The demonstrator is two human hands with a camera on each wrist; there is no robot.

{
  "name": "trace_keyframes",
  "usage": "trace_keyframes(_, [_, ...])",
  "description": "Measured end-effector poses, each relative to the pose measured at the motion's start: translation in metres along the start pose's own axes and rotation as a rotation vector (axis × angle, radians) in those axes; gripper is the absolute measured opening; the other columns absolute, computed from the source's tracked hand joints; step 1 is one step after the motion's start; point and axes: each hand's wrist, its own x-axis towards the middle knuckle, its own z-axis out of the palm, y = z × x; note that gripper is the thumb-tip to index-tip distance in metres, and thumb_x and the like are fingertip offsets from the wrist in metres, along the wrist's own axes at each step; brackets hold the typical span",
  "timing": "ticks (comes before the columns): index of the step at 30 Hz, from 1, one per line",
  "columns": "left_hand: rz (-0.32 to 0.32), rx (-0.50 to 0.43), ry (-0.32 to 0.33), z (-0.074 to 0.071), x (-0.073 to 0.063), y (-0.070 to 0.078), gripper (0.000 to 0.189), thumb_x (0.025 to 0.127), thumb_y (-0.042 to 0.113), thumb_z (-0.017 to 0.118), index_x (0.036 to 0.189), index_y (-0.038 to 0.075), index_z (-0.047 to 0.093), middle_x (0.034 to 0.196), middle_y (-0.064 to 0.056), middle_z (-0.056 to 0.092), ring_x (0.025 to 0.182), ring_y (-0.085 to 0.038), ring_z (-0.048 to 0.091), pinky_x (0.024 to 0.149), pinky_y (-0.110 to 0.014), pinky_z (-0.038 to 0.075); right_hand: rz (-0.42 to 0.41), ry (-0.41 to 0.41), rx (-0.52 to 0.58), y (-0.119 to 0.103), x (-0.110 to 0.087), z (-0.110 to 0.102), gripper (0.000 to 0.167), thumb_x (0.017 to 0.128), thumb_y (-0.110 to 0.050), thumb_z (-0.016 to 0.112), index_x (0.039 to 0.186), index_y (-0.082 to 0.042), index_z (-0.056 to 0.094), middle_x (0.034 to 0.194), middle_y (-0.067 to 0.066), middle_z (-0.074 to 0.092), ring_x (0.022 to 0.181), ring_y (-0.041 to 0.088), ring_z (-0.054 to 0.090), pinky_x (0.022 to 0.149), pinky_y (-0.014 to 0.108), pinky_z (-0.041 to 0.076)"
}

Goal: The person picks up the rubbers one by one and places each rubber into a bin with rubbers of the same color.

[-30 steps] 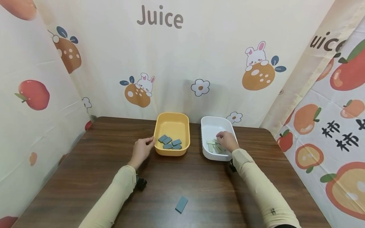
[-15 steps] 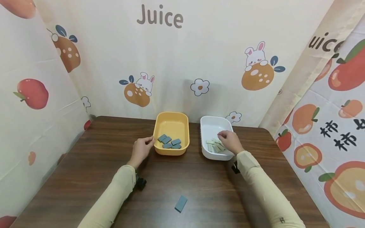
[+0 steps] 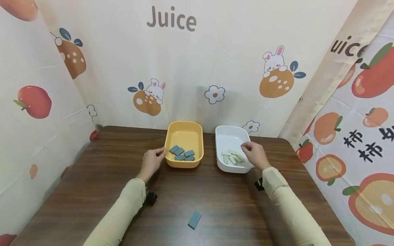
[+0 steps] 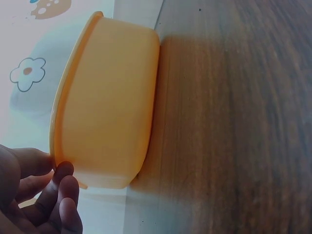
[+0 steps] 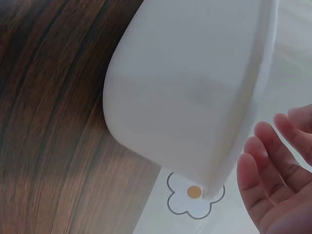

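Observation:
At the left rim of the yellow plastic bin (image 3: 184,164), my left hand (image 3: 151,162) pinches the edge between thumb and fingers. The left wrist view shows those fingertips (image 4: 64,169) at the lip of the bin. Several grey-blue rectangular tiles (image 3: 179,151) lie in its near half. My right hand (image 3: 256,155) hovers over the right rim of the white plastic bin (image 3: 226,166), and no object shows in it. Its fingers (image 5: 265,165) are loosely bent beside the rim in the right wrist view. Several pale green tiles (image 3: 232,159) lie inside the white bin.
A single grey-blue tile (image 3: 194,219) lies on the dark wooden table (image 3: 221,201) near the front. Behind both bins hangs a fruit-print curtain (image 3: 184,68), which also encloses the left and right sides.
My right hand has moved right from above the pale green tiles to the white bin's right rim. The left hand stays at the yellow bin's rim.

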Motion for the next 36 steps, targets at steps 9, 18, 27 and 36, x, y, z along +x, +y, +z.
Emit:
trace_keyframes(9, [-0.012, -0.003, 0.001, -0.001, 0.0, 0.0, 0.037, 0.096, 0.026, 0.06, 0.13, 0.01, 0.063, 0.132, -0.012, 0.061, 0.119, -0.028, 0.06, 0.096, -0.047, 0.048, 0.007, 0.046, -0.018, 0.005, -0.011, -0.016, 0.023, 0.095, -0.011, 0.058, 0.105, 0.005, 0.07, 0.099, 0.022, 0.071, 0.086, 0.03, 0.063, 0.076, 0.041, 0.05])
trace_keyframes(18, [0.031, 0.008, 0.049, -0.001, -0.002, 0.002, 0.034, 0.095, 0.024, 0.062, 0.123, 0.005, 0.068, 0.113, -0.014, 0.072, 0.097, -0.026, 0.065, 0.084, -0.041, 0.051, 0.116, 0.006, -0.021, 0.014, -0.02, -0.023, 0.029, 0.098, -0.016, 0.053, 0.111, 0.006, 0.067, 0.105, 0.024, 0.068, 0.089, 0.03, 0.062, 0.075, 0.041, 0.053])
trace_keyframes(27, [0.026, 0.026, 0.079, 0.002, -0.002, 0.0, 0.03, 0.094, 0.026, 0.064, 0.109, 0.002, 0.073, 0.1, -0.013, 0.075, 0.089, -0.025, 0.067, 0.081, -0.042, 0.051, 0.189, -0.004, -0.026, 0.03, -0.03, -0.022, 0.031, 0.099, -0.019, 0.051, 0.111, 0.004, 0.067, 0.104, 0.022, 0.069, 0.087, 0.028, 0.061, 0.071, 0.036, 0.051])
trace_keyframes(36, [-0.005, 0.019, 0.063, 0.001, -0.002, 0.001, 0.031, 0.094, 0.027, 0.063, 0.11, 0.002, 0.073, 0.101, -0.014, 0.074, 0.088, -0.025, 0.065, 0.08, -0.04, 0.05, 0.243, -0.028, -0.028, 0.041, -0.035, -0.017, 0.034, 0.099, -0.021, 0.049, 0.113, 0.005, 0.067, 0.108, 0.024, 0.068, 0.087, 0.028, 0.061, 0.072, 0.038, 0.05])
